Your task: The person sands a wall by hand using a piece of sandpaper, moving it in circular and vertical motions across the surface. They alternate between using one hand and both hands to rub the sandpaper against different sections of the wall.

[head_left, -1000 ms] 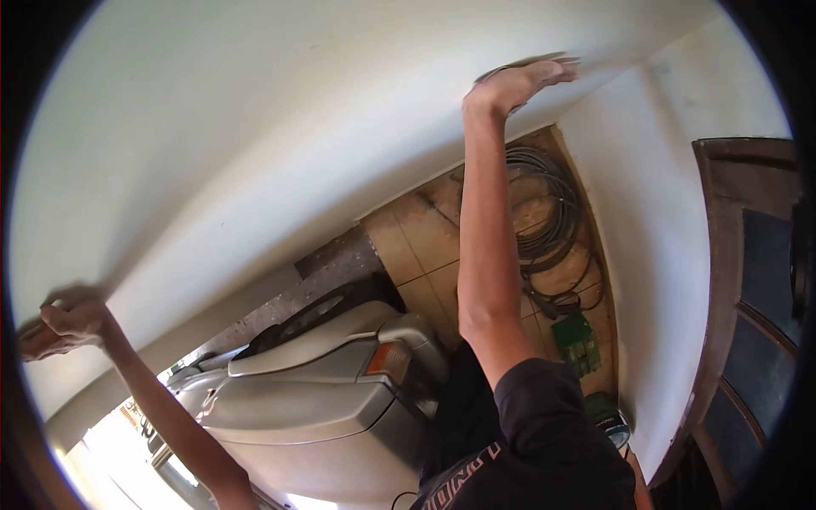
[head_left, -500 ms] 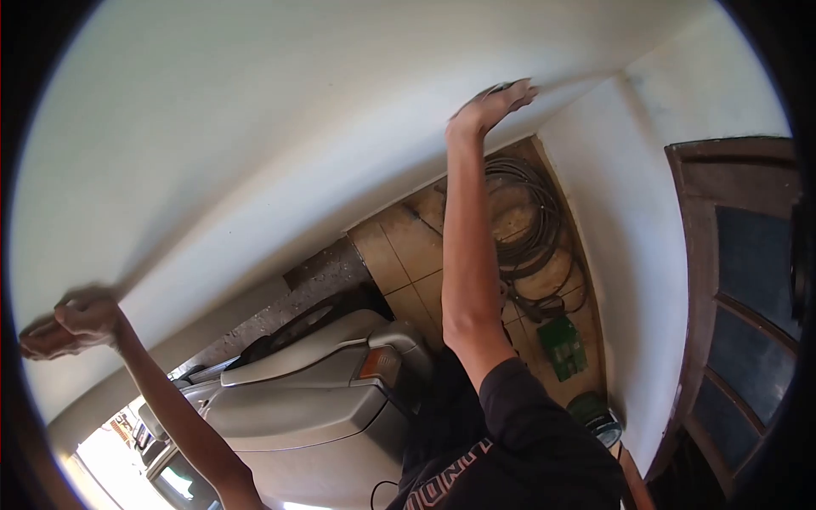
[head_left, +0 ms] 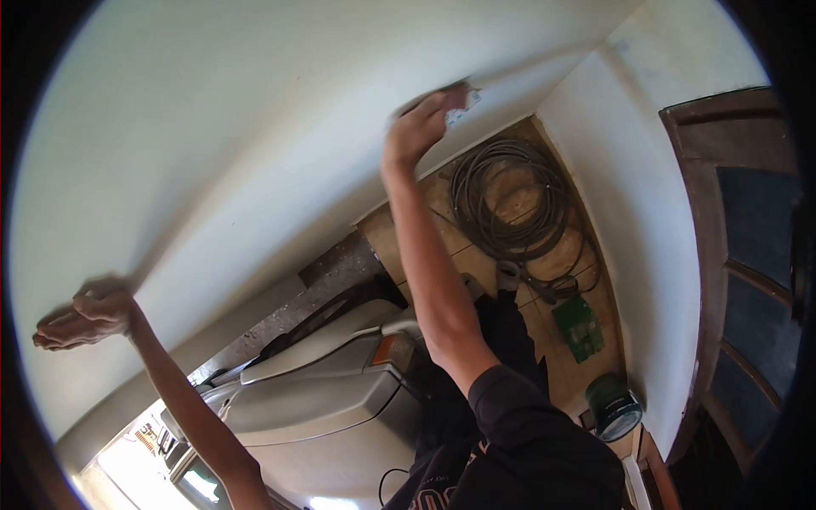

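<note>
My right hand [head_left: 416,129] is on the pale wall [head_left: 280,127], its fingers pressing a folded piece of sandpaper [head_left: 460,97] with a reddish-brown face and a printed white back. Motion blur softens this hand, and part of the sheet is hidden under it. My left hand [head_left: 89,318] lies against the same wall at the far left, lower in the view. Its fingers are stretched out and nothing shows in them.
A silver vehicle [head_left: 306,408] with an orange light stands close below the wall. Coiled hose or cable [head_left: 557,200], a green object [head_left: 578,329] and a dark green tub [head_left: 612,408] sit on the tiled floor. At right is a brown-framed door [head_left: 697,212].
My right hand has moved left along the wall, and the sandpaper now shows more clearly. My left hand stays on the wall, while the view has shifted slightly.
</note>
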### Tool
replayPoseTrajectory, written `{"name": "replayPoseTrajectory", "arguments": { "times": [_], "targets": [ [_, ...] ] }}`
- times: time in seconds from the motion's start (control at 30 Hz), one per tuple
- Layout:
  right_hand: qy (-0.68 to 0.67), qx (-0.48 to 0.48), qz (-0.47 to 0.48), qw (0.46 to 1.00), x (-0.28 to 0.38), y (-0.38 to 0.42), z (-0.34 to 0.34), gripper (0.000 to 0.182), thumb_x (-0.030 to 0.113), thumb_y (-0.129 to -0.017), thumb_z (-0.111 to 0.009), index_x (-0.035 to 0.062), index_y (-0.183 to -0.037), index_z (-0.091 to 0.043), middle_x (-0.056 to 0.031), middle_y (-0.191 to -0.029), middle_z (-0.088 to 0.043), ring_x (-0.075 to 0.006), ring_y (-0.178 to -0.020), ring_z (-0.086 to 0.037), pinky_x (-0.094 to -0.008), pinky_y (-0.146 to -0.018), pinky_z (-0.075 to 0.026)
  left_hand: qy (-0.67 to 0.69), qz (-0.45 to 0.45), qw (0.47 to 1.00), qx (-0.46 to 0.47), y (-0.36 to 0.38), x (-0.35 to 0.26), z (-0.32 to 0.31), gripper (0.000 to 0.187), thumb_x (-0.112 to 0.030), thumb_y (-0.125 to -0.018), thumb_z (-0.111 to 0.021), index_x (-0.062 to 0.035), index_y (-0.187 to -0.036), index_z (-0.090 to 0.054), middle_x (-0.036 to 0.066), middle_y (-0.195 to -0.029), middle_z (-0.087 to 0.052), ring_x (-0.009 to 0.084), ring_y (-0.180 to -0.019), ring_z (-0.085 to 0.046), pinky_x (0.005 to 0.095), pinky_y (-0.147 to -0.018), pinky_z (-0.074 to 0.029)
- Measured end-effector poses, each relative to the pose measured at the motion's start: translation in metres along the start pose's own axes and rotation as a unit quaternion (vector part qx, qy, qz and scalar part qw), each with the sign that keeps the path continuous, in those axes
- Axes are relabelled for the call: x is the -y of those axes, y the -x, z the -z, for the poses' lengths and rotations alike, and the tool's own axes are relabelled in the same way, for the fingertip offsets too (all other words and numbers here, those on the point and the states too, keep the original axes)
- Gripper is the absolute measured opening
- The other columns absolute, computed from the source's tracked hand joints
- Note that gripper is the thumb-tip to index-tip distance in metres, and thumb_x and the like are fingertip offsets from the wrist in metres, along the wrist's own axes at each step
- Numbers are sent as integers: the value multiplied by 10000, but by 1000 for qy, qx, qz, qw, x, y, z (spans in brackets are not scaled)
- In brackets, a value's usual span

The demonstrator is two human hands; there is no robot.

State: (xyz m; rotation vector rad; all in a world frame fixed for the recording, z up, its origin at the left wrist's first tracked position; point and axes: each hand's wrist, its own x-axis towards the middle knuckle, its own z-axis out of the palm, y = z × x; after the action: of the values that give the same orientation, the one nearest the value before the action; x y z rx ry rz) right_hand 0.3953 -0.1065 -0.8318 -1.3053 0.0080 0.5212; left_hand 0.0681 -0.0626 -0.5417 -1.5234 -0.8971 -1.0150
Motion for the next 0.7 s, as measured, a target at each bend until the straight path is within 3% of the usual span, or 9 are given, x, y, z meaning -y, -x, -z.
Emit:
{"name": "replayPoseTrajectory", "arguments": {
  "times": [0.1,0.23,0.3,0.4,0.5,0.53,0.6,0.67,0.7],
  "targets": [
    [-13,39,-7,999,46,1,3,450,192,-1077,-344,-151,-1366,-372,-293,-1297,-446,-325,-1211,-417,-354,-995,-397,-9,17,1000,13,-1,-11,4,630,-358,-923,-388,32,-1416,-341,291,-1447,-357,458,-1373,-318,612,-1141,-232],
    [113,6,226,968,4,4,15,408,239,-1085,-362,-121,-1061,-551,-132,-831,-621,-164,-736,-522,-328,-728,-453,29,23,999,14,2,-11,4,647,-384,-940,-370,41,-1427,-335,300,-1469,-329,449,-1402,-277,608,-1157,-200],
    [149,67,-26,986,6,-22,36,401,229,-1086,-357,-115,-1075,-562,-125,-825,-626,-168,-710,-539,-334,-689,-455,47,22,999,11,-1,-14,4,691,-414,-936,-371,58,-1438,-324,309,-1511,-288,434,-1467,-185,595,-1184,-159],
    [102,50,110,987,7,1,17,375,198,-1086,-343,-101,-1086,-570,-123,-819,-631,-184,-676,-551,-369,-625,-445,52,31,998,19,-3,-15,5,698,-410,-929,-380,59,-1442,-312,318,-1512,-274,435,-1468,-178,597,-1180,-159],
    [153,29,390,907,40,19,16,240,17,-1015,-393,-96,-1162,-547,-257,-1241,-513,-303,-1170,-433,-428,-1005,-321,6,0,1000,14,-1,-9,3,641,-440,-972,-332,42,-1394,-343,333,-1438,-323,470,-1368,-306,627,-1114,-254],
    [188,-12,462,867,15,-2,17,237,54,-1029,-406,-88,-1138,-562,-198,-1030,-583,-255,-912,-497,-397,-813,-386,-1,18,1000,18,1,-7,3,634,-419,-964,-338,43,-1398,-336,336,-1424,-324,474,-1352,-319,640,-1105,-261],
    [47,70,300,950,-8,-11,22,233,70,-1032,-424,-92,-1103,-577,-182,-857,-680,-295,-685,-602,-408,-677,-478,3,11,1000,12,0,-9,2,656,-456,-977,-327,43,-1403,-325,335,-1421,-323,475,-1346,-321,643,-1105,-258],
    [122,-31,173,977,4,-12,13,236,64,-1027,-423,-92,-1039,-600,-214,-868,-685,-346,-739,-636,-428,-727,-490,38,-23,999,3,-3,-7,1,701,-540,-1003,-284,34,-1405,-312,317,-1417,-335,468,-1336,-325,636,-1095,-260],
    [138,-36,159,977,14,-5,10,258,82,-1033,-416,-89,-1020,-608,-215,-861,-684,-339,-740,-639,-424,-723,-490,24,27,998,41,-1,-12,6,700,-435,-950,-353,66,-1435,-298,321,-1509,-252,444,-1463,-159,604,-1161,-187]
  ]
}}
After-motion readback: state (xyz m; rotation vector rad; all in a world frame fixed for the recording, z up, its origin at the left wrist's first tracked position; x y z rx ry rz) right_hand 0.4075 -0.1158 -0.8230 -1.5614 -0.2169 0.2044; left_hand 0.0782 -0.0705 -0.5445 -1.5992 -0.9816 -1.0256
